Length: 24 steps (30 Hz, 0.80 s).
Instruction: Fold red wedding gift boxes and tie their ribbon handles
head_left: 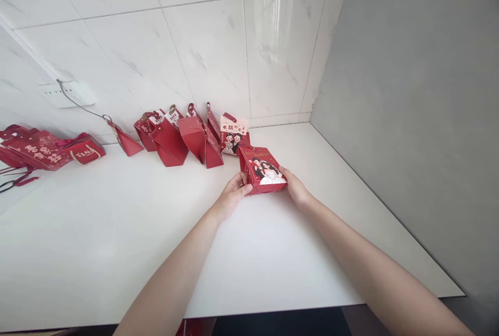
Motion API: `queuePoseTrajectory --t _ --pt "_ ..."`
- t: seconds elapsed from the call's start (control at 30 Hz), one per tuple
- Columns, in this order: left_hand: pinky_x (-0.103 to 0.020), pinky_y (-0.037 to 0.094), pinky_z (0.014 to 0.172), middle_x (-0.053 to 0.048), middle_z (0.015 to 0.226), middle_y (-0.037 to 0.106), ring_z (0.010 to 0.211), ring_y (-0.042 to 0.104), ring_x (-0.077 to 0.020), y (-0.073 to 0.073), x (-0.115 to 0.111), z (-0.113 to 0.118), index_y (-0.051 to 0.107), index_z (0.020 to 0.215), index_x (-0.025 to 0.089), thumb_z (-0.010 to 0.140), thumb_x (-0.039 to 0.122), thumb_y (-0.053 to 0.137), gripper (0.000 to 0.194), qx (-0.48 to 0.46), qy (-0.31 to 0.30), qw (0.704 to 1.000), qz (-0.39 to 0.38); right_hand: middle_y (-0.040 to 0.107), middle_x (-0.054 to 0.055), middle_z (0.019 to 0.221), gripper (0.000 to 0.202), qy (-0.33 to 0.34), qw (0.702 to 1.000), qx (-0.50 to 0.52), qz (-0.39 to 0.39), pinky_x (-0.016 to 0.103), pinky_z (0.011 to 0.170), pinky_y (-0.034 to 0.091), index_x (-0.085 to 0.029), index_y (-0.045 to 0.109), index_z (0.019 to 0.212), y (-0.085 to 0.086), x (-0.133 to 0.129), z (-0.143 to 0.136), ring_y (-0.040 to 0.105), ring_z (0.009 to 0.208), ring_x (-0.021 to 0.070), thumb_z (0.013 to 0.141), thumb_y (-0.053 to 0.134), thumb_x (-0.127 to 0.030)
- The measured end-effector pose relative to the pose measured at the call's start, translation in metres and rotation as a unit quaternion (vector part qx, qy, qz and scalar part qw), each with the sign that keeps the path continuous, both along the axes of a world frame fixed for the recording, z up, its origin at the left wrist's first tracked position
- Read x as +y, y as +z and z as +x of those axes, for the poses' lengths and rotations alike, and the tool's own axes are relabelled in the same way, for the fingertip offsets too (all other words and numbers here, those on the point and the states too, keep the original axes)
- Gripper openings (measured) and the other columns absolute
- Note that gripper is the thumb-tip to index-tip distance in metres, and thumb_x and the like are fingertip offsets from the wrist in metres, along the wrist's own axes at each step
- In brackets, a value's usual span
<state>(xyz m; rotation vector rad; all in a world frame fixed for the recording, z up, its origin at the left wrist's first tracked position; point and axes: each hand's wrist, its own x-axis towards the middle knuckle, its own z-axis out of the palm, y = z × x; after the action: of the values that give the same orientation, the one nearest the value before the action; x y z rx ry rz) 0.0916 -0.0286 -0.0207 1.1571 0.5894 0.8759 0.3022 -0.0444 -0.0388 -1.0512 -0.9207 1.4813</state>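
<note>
Holding a red gift box between two bare hands, a person leans over a white worktop. The box is tilted, in front of a row of similar boxes, and its front shows a cartoon couple, one in a white wedding dress. The left hand grips its lower left corner, thumb in front and fingers curled at the side; the right hand holds its right edge, with the fingers closed against it.

The held box looks mostly formed, though whether every flap is closed cannot be told. Just behind it, by the tiled wall, stands a pink-topped box with another couple on it. To its left are several red boxes, upright or leaning, with loops on top, then a narrow red box apart from them. Farther left lie a box with a rope handle and a cluster of patterned red boxes. The held box is outside the row, its place among the others unfilled or undecided as far as can be seen.
</note>
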Motion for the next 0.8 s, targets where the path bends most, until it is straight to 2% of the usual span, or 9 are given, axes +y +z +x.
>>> queuePoseTrajectory --t 0.17,0.3,0.37,0.47,0.53,0.6,0.7,0.8 --pt "-0.028 0.042 0.084 -0.001 0.098 0.061 0.095 0.057 -0.0165 0.001 0.000 -0.001 0.044 0.078 0.018 0.073 0.029 0.078 0.036 0.014 -0.008 0.999 0.039 0.073 0.002 0.111 0.046 -0.024 0.999 -0.034 0.022 0.035 0.091 0.048 -0.022 0.070 0.104 -0.003 -0.003 -0.002 0.065 0.104 0.0263 0.092 0.042 -0.057" --pt "-0.030 0.045 0.085 -0.002 0.103 0.062 0.097 0.058 -0.0177 0.003 -0.001 -0.002 0.047 0.084 0.019 0.073 0.029 0.078 0.034 0.042 -0.012 0.997 0.062 0.072 0.004 0.111 0.049 -0.048 0.997 -0.059 0.031 0.037 0.094 0.046 -0.021 0.069 0.105 -0.007 -0.004 -0.006 0.064 0.105 0.0264 0.092 0.041 -0.059" --pt "-0.032 0.045 0.088 -0.004 0.114 0.061 0.104 0.058 -0.0199 0.004 0.000 -0.003 0.048 0.085 0.019 0.076 0.033 0.075 0.031 0.068 0.024 0.993 0.092 0.071 0.004 0.112 0.051 -0.081 0.994 -0.069 0.039 0.038 0.094 0.045 -0.021 0.067 0.108 -0.008 -0.005 -0.008 0.063 0.105 0.0264 0.091 0.040 -0.062" --pt "-0.034 0.044 0.094 -0.007 0.135 0.052 0.120 0.052 -0.0236 0.000 0.004 -0.007 0.052 0.080 0.017 0.082 0.038 0.067 0.026 0.139 0.088 0.972 0.167 0.069 0.006 0.112 0.051 -0.136 0.982 -0.117 0.064 0.038 0.092 0.046 -0.022 0.064 0.108 -0.009 -0.009 -0.010 0.062 0.103 0.0258 0.090 0.042 -0.064" --pt "-0.036 0.044 0.096 -0.008 0.139 0.049 0.124 0.049 -0.0254 -0.004 0.007 -0.010 0.059 0.091 0.018 0.084 0.038 0.064 0.021 0.193 0.083 0.959 0.193 0.067 0.007 0.109 0.047 -0.161 0.968 -0.173 0.086 0.037 0.087 0.046 -0.022 0.062 0.100 -0.009 -0.011 -0.010 0.061 0.099 0.0251 0.089 0.046 -0.064" --pt "-0.037 0.044 0.099 -0.008 0.138 0.048 0.126 0.047 -0.0264 -0.008 0.009 -0.013 0.060 0.114 0.022 0.084 0.034 0.062 0.032 0.224 0.054 0.952 0.199 0.064 0.007 0.109 0.042 -0.176 0.952 -0.219 0.122 0.037 0.085 0.046 -0.022 0.059 0.092 -0.010 -0.013 -0.009 0.059 0.098 0.0244 0.088 0.050 -0.063" --pt "-0.039 0.036 0.110 -0.007 0.142 0.044 0.134 0.040 -0.0275 -0.010 0.011 -0.017 0.052 0.133 0.027 0.084 0.029 0.061 0.050 0.246 0.028 0.939 0.237 0.062 0.008 0.115 0.038 -0.153 0.948 -0.222 0.166 0.037 0.087 0.047 -0.023 0.058 0.096 -0.011 -0.012 -0.008 0.058 0.103 0.0241 0.089 0.051 -0.059" --pt "-0.038 0.032 0.113 -0.007 0.139 0.047 0.132 0.042 -0.0270 -0.007 0.014 -0.023 0.057 0.129 0.026 0.086 0.033 0.061 0.044 0.278 0.078 0.912 0.292 0.058 0.008 0.126 0.040 -0.094 0.948 -0.241 0.186 0.040 0.097 0.044 -0.025 0.056 0.118 -0.012 -0.011 -0.007 0.054 0.116 0.0248 0.093 0.048 -0.054"
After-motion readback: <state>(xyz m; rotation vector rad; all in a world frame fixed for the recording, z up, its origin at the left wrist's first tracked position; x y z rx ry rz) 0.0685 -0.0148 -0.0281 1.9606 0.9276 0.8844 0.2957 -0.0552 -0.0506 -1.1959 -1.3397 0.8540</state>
